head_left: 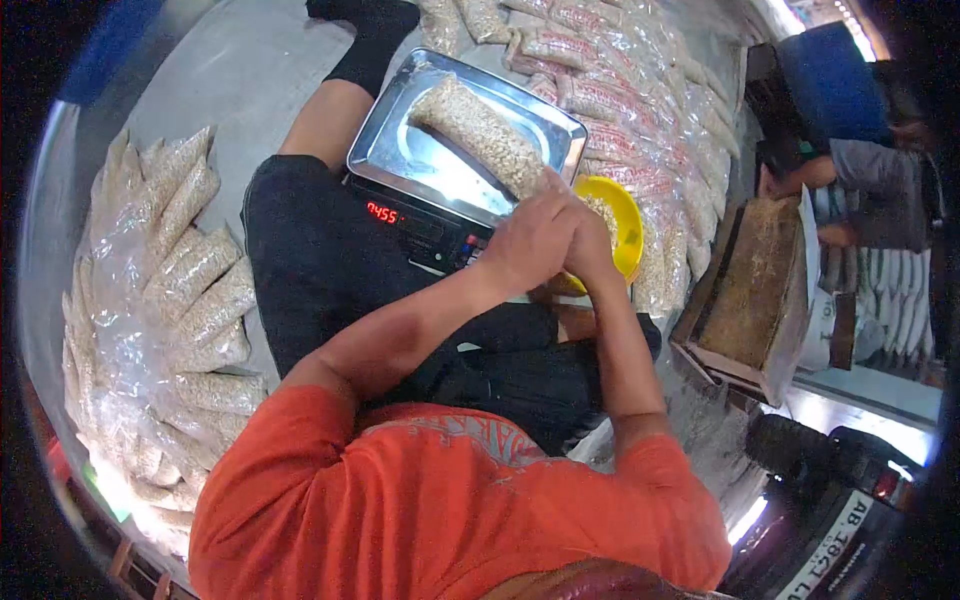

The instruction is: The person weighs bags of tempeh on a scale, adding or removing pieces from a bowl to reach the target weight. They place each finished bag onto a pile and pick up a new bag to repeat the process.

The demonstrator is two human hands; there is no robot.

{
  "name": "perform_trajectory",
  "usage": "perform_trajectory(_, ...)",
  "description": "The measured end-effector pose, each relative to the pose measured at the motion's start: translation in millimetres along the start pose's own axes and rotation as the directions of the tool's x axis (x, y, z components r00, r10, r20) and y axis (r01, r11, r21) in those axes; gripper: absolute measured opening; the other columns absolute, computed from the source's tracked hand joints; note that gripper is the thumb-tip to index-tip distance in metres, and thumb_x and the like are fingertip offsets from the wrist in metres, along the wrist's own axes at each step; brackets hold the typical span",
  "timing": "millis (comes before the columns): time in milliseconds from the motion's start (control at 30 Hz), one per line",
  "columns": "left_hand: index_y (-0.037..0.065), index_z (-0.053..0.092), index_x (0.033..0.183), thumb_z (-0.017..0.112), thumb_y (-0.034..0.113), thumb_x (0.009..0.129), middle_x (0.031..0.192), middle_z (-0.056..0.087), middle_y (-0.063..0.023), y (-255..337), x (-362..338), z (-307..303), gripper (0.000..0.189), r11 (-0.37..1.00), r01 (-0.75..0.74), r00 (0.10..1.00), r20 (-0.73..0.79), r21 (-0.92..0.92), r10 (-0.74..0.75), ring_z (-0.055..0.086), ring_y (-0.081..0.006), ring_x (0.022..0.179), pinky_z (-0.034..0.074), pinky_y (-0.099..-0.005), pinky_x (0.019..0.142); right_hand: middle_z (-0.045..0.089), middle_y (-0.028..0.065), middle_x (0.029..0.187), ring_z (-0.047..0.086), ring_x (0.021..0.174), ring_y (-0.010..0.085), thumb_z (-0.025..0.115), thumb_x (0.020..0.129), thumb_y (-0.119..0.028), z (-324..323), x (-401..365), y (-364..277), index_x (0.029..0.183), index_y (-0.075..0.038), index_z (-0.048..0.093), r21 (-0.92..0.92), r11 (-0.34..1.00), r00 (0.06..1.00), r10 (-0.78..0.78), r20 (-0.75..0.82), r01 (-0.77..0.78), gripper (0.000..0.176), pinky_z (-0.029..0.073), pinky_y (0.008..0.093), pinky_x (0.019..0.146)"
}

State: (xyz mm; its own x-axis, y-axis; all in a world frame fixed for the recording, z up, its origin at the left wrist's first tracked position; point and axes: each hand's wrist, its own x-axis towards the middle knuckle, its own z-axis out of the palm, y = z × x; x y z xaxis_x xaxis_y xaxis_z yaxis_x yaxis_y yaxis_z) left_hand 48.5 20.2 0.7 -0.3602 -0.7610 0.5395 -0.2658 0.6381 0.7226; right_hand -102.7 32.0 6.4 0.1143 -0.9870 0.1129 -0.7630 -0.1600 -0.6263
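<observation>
I find the filled bag (478, 137) on the tray (385, 130) at 12 o'clock. Left hand (522, 248) and right hand (582, 232) overlap at its end; grip hidden, I cannot tell. Display (382, 212), 10 o'clock, ends 455; number plate (826, 548), 4 o'clock, begins AB.

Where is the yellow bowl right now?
In the head view, the yellow bowl is right of the middle, between the shiny metal tray and the bags with red print, partly behind the right hand.

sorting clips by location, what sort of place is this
Probably a small food-packing workshop: a digital scale with a filled bag on its metal tray, similar bags heaped nearby, and a yellow bowl of loose pieces.
</observation>
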Motion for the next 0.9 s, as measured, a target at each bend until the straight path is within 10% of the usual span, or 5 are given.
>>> perform_trajectory(100, 0.003, 0.068, 0.11, 0.057, 0.004, 0.089, 0.11, 0.068, -0.0201, -28.8, 14.5, -20.2, 0.024, 1.0, 0.015, 1.0, -0.013, -0.003, -0.015, 0.063, -0.0412, 0.108, 0.048, -0.0489, 0.099, 0.072, 0.0191, 0.116, 0.071, 0.098, 0.0402, 0.074, 0.089, -0.026, 8.5, 3.2, 15.5, 0.139, -0.014, 0.06, -0.365, 0.93, 0.996, 0.075, 0.053, -0.05, 0.053, 0.057, 0.0474, 0.082)
perform_trajectory(267, 0.002, 0.07, 0.112, 0.059, 0.003, 0.087, 0.111, 0.07, -0.0201, -69.8, 23.5, -47.6, 0.027, 0.993, 0.108, 0.993, 0.047, 0.046, -0.11, 0.063, -0.04, 0.109, 0.048, -0.0486, 0.101, 0.073, 0.0216, 0.093, 0.071, 0.081, 0.0431, 0.078, 0.087, -0.031, 12.7, 18.1, -3.9, 0.119, -0.011, 0.069, -0.332, 0.942, 0.999, 0.041, -0.034, -0.05, 0.038, 0.056, 0.0495, 0.072)
perform_trajectory(533, 0.0, 0.072, 0.107, 0.058, -0.003, 0.083, 0.105, 0.072, -0.0208, -72.3, 24.1, -35.0, 0.028, 0.992, 0.096, 0.995, 0.005, 0.086, -0.097, 0.065, -0.0411, 0.102, 0.05, -0.0488, 0.096, 0.071, 0.017, 0.096, 0.07, 0.083, 0.0416, 0.064, 0.095, -0.038, -14.0, 37.3, -1.2, 0.109, -0.011, 0.063, -0.455, 0.849, 0.896, -0.046, 0.442, 0.269, 0.03, 0.056, 0.0535, 0.072)
perform_trajectory(700, 0.0, 0.072, 0.108, 0.058, 0.002, 0.086, 0.107, 0.071, -0.021, -67.2, 26.6, -33.4, 0.026, 0.964, 0.187, 0.978, 0.054, 0.192, -0.2, 0.064, -0.04, 0.106, 0.05, -0.0489, 0.096, 0.068, 0.016, 0.089, 0.07, 0.08, 0.0417, 0.057, 0.1, -0.045, -43.2, 11.7, -0.1, 0.095, -0.011, 0.063, -0.441, 0.872, 0.913, -0.016, 0.408, 0.212, 0.035, 0.054, 0.0523, 0.066)
perform_trajectory(900, 0.0, 0.072, 0.104, 0.057, 0.002, 0.088, 0.101, 0.071, -0.0204, -70.7, 24.6, -25.6, 0.021, 0.97, 0.107, 0.994, -0.007, 0.217, -0.108, 0.065, -0.041, 0.099, 0.051, -0.0497, 0.092, 0.063, 0.0148, 0.087, 0.066, 0.075, 0.0394, 0.063, 0.098, -0.044, -59.9, -43.6, 16.7, 0.092, -0.008, 0.065, -0.431, 0.901, 0.995, -0.083, -0.062, 0.049, 0.037, 0.052, 0.0486, 0.064)
